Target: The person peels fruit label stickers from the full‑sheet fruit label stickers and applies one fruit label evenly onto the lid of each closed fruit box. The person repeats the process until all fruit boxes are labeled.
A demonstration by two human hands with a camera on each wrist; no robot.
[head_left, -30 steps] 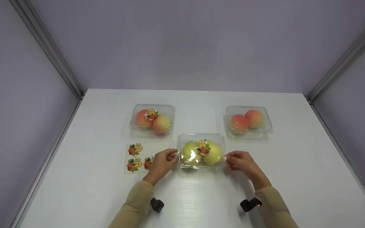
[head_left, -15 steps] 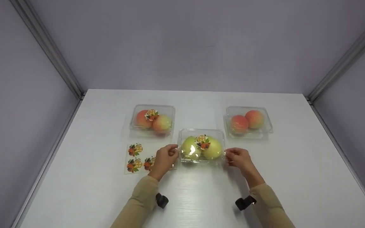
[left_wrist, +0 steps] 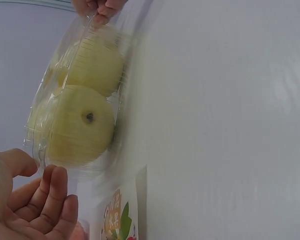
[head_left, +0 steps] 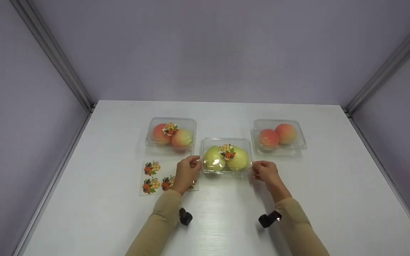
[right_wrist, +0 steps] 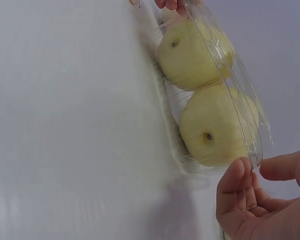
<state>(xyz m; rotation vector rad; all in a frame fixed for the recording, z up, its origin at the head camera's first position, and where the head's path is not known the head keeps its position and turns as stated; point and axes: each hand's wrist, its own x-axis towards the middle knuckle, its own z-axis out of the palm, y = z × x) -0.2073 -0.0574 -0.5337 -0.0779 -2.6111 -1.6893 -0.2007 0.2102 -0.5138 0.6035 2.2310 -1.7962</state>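
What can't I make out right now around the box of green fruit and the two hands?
- Sticker sheet: in the head view the left hand covers its right part; the left wrist view cuts it off at the bottom edge.
- Whether the clear box rests on the table or is lifted: not clear in any view.
- Right hand: the right wrist view cuts it off at the corner, fingertips at the box rim; grip unclear.

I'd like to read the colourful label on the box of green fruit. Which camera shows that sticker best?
The head view: the sticker faces the camera atop the clear box. The left wrist view shows only the green fruit from below; the right wrist view likewise shows the fruit's undersides, not that label.
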